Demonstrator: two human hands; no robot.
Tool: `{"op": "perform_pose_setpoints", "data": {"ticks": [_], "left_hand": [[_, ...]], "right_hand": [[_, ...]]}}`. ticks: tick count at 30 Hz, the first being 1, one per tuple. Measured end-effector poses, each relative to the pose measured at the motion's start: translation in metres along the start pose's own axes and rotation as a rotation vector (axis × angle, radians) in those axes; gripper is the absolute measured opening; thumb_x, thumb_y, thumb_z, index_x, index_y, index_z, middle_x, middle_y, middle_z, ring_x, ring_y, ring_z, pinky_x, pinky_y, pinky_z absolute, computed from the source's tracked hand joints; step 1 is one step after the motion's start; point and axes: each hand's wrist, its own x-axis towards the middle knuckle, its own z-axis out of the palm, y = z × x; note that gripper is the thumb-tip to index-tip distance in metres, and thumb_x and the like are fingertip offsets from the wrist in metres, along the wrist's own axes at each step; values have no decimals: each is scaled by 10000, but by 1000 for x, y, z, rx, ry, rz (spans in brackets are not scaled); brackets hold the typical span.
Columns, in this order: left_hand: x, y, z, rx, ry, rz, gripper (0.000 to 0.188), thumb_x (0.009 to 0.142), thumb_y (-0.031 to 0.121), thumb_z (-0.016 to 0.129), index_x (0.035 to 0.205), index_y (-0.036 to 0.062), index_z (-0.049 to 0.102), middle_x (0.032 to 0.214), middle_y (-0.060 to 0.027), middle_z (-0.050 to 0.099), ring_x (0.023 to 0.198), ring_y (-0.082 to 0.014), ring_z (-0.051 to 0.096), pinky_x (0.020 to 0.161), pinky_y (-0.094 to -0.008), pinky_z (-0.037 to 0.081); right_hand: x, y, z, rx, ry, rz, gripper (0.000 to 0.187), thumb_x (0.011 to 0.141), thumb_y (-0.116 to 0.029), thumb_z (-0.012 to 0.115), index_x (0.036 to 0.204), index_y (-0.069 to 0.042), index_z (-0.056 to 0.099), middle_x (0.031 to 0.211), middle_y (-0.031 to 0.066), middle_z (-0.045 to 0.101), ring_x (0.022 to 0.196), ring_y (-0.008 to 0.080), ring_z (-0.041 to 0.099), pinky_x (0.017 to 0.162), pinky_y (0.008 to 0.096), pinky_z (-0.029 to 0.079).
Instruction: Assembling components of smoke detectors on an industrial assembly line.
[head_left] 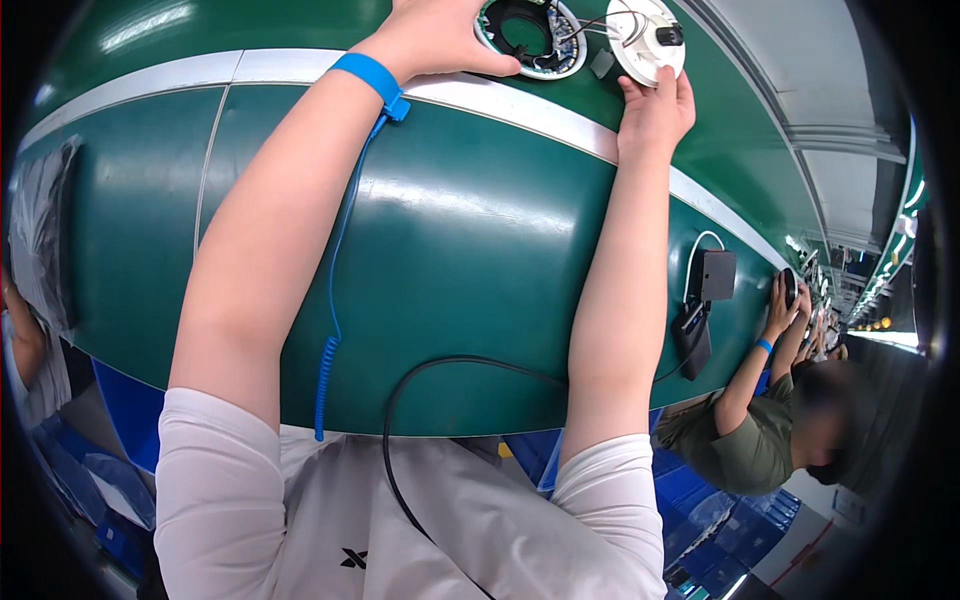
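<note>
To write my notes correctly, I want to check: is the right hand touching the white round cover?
Touching. The head view shows the right hand with a fingertip lying on the lower edge of the white round cover.

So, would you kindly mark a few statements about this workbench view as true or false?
1. The right hand holds a white disc. True.
2. The blue wrist strap is on the right arm. False: it is on the left arm.
3. The thumb of the left hand touches the round housing. True.
4. The person in a dark green top is at the picture's left. False: that person is at the right.
5. A black cable passes over the pale shirt. True.
</note>
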Motion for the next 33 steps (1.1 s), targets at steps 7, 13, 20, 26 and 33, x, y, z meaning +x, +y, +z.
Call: {"op": "perform_pose_setpoints", "data": {"ticks": [7,13,20,26,33], "left_hand": [[4,-10,-4,19,1,-22,952,654,501,825,1458,106,502,1426,-154,535,1410,-356,406,1182,-729,81],[5,-15,-9,53,60,11,853,696,467,793,1418,94,532,1388,-152,519,1417,-350,362,1176,-742,55],[9,-22,6,73,193,63,819,729,506,792,1392,95,542,1369,-150,514,1410,-355,366,1170,-724,93],[10,-25,8,86,219,52,807,728,504,796,1370,87,543,1392,-170,485,1412,-358,365,1170,-706,116],[9,-22,10,129,312,60,819,717,498,810,1369,81,541,1425,-186,457,1408,-369,375,1173,-701,118]], "right_hand": [[-11,-4,16,-3,40,-33,487,1027,-57,570,1432,73,332,1258,246,600,1033,349,690,759,440,649],[2,9,8,93,-59,120,414,1022,-71,603,1342,105,408,1252,238,601,1031,345,692,836,455,643],[-3,11,19,93,-182,198,417,1006,-72,634,1307,136,435,1236,253,606,1035,361,691,911,474,634],[-8,10,29,69,-308,245,543,980,-40,643,1381,133,320,1225,292,594,1041,401,688,894,475,638],[-18,7,45,43,-288,301,282,1020,-96,554,1279,16,558,1180,156,690,1023,273,707,862,431,601]]}}
